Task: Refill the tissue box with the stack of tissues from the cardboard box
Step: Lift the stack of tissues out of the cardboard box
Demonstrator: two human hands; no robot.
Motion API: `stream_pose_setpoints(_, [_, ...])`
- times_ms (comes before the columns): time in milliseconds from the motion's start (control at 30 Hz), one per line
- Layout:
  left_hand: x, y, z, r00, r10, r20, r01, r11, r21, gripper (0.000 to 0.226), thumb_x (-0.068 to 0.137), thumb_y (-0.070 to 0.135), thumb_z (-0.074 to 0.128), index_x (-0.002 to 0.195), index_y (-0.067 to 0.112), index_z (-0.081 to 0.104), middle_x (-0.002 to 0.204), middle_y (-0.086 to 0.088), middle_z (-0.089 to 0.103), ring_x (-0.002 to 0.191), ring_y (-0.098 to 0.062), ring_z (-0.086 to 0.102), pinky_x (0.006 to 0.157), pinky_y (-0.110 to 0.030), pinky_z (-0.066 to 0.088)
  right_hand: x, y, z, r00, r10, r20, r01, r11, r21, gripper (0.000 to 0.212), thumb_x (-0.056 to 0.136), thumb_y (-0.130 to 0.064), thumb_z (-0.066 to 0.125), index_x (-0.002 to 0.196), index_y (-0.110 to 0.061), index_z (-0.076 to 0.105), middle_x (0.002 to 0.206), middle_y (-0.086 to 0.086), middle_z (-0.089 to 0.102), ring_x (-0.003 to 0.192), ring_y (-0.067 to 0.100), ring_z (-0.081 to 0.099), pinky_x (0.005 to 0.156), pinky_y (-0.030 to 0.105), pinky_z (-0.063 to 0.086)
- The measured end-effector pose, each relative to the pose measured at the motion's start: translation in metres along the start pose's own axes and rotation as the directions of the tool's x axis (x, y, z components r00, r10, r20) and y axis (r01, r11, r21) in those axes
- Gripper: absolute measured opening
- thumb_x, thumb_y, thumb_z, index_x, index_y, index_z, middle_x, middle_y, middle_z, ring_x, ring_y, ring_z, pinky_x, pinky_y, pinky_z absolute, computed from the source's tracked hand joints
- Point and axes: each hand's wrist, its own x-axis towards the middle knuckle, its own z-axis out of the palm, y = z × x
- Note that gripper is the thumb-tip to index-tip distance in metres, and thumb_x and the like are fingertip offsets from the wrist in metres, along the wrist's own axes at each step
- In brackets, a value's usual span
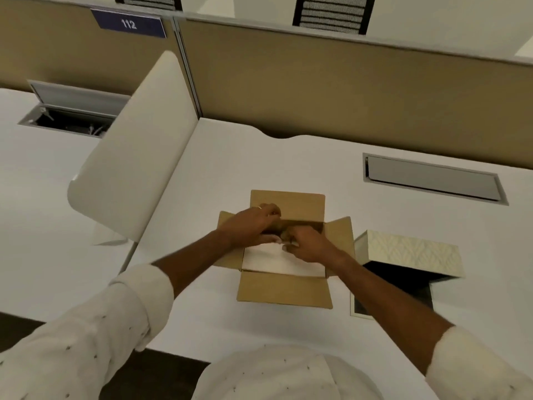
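1. Tissues (277, 262), a white stack, lying inside open cardboard box (284, 288) at centre of white desk (202, 298); all four flaps folded outward.
2. Head view: left hand (248, 226) and right hand (305, 245) both reaching into box at far end of stack, fingers curled down past its edge. Whether either has actually closed on stack: cannot tell, fingertips hidden in shadow behind box wall.
3. Step in hand, by appearance: working fingers under stack to lift out. Best done by sliding in from both ends, pinching whole thickness evenly, raising level so sheets neither fan nor slip.
4. Tissue box (409, 252), cream and patterned, just right of cardboard box, tipped with dark open underside toward camera; apparently empty.
5. Around: desk divider (135, 168) to left, closed cable hatch (432, 179) beyond, partition (317, 90) behind.
6. Possible snag: right side flap between carton and tissue box.
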Motion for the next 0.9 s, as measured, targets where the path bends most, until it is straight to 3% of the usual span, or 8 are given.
stream_pose_setpoints(33, [0.005, 0.005, 0.001, 0.996, -0.042, 0.081, 0.049, 0.994, -0.093, 0.056, 0.092, 0.055, 0.063, 0.133, 0.017, 0.056, 0.139, -0.005, 0.052, 0.119, -0.026, 0.056, 0.094, -0.038, 0.053, 0.004, 0.005, -0.003, 0.993, 0.032, 0.116, -0.032, 0.999, -0.001, 0.04, 0.094, -0.024, 0.069, 0.131, -0.012, 0.06, 0.129, 0.009, 0.066, 0.115, 0.026, 0.064, 0.097, 0.034, 0.052])
stream_pose_setpoints(100, [0.017, 0.011, 0.007, 0.935, -0.152, 0.321, 0.214, 0.963, -0.167, 0.069, 0.089, 0.054, 0.067, 0.144, 0.018, 0.046, 0.141, -0.006, 0.052, 0.123, -0.025, 0.054, 0.1, -0.039, 0.05, 0.016, 0.016, -0.011, 0.953, 0.117, 0.279, -0.107, 0.993, -0.049, 0.057, 0.094, -0.032, 0.069, 0.143, -0.011, 0.05, 0.142, 0.009, 0.058, 0.125, 0.026, 0.058, 0.107, 0.036, 0.047])
stream_pose_setpoints(200, [0.03, 0.012, 0.023, 0.784, -0.285, 0.551, 0.37, 0.928, -0.046, 0.088, 0.083, 0.06, 0.071, 0.152, 0.016, 0.037, 0.152, -0.007, 0.048, 0.133, -0.027, 0.051, 0.11, -0.042, 0.045, 0.034, 0.027, -0.018, 0.849, 0.245, 0.468, -0.18, 0.967, -0.179, 0.075, 0.089, -0.053, 0.067, 0.15, -0.018, 0.041, 0.152, 0.005, 0.048, 0.134, 0.025, 0.049, 0.115, 0.042, 0.04])
stream_pose_setpoints(300, [0.041, 0.014, 0.031, 0.638, -0.339, 0.691, 0.395, 0.915, 0.083, 0.098, 0.076, 0.07, 0.071, 0.152, 0.019, 0.038, 0.153, -0.005, 0.048, 0.135, -0.028, 0.049, 0.112, -0.046, 0.044, 0.047, 0.031, -0.018, 0.768, 0.336, 0.545, -0.199, 0.934, -0.296, 0.087, 0.082, -0.066, 0.067, 0.153, -0.025, 0.037, 0.156, 0.002, 0.042, 0.139, 0.027, 0.044, 0.116, 0.047, 0.038])
stream_pose_setpoints(367, [0.046, 0.015, 0.036, 0.595, -0.331, 0.733, 0.388, 0.916, 0.098, 0.098, 0.074, 0.07, 0.073, 0.152, 0.022, 0.038, 0.152, -0.004, 0.049, 0.135, -0.029, 0.049, 0.111, -0.046, 0.045, 0.052, 0.032, -0.017, 0.727, 0.371, 0.578, -0.231, 0.925, -0.303, 0.087, 0.08, -0.065, 0.07, 0.152, -0.026, 0.038, 0.154, 0.002, 0.043, 0.136, 0.028, 0.046, 0.115, 0.048, 0.039])
stream_pose_setpoints(467, [0.049, 0.014, 0.037, 0.578, -0.32, 0.751, 0.407, 0.911, 0.075, 0.097, 0.072, 0.07, 0.075, 0.151, 0.025, 0.04, 0.15, -0.003, 0.05, 0.133, -0.029, 0.05, 0.11, -0.046, 0.046, 0.056, 0.034, -0.015, 0.673, 0.384, 0.632, -0.277, 0.923, -0.265, 0.083, 0.079, -0.058, 0.076, 0.147, -0.024, 0.043, 0.148, 0.004, 0.049, 0.131, 0.029, 0.05, 0.114, 0.049, 0.042])
stream_pose_setpoints(700, [0.045, 0.014, 0.039, 0.559, -0.287, 0.778, 0.42, 0.907, 0.033, 0.095, 0.066, 0.075, 0.075, 0.144, 0.028, 0.048, 0.142, -0.001, 0.057, 0.125, -0.026, 0.056, 0.107, -0.047, 0.05, 0.054, 0.038, -0.005, 0.631, 0.346, 0.694, -0.335, 0.929, -0.159, 0.076, 0.078, -0.05, 0.081, 0.142, -0.021, 0.05, 0.138, 0.007, 0.06, 0.122, 0.028, 0.06, 0.108, 0.048, 0.049])
stream_pose_setpoints(900, [0.04, 0.017, 0.049, 0.578, -0.309, 0.755, 0.324, 0.936, 0.135, 0.099, 0.062, 0.082, 0.072, 0.143, 0.03, 0.049, 0.144, -0.002, 0.05, 0.127, -0.026, 0.052, 0.106, -0.047, 0.049, 0.047, 0.04, 0.008, 0.617, 0.329, 0.714, -0.412, 0.909, -0.062, 0.07, 0.076, -0.044, 0.085, 0.134, -0.022, 0.054, 0.128, 0.005, 0.064, 0.114, 0.026, 0.065, 0.1, 0.043, 0.056])
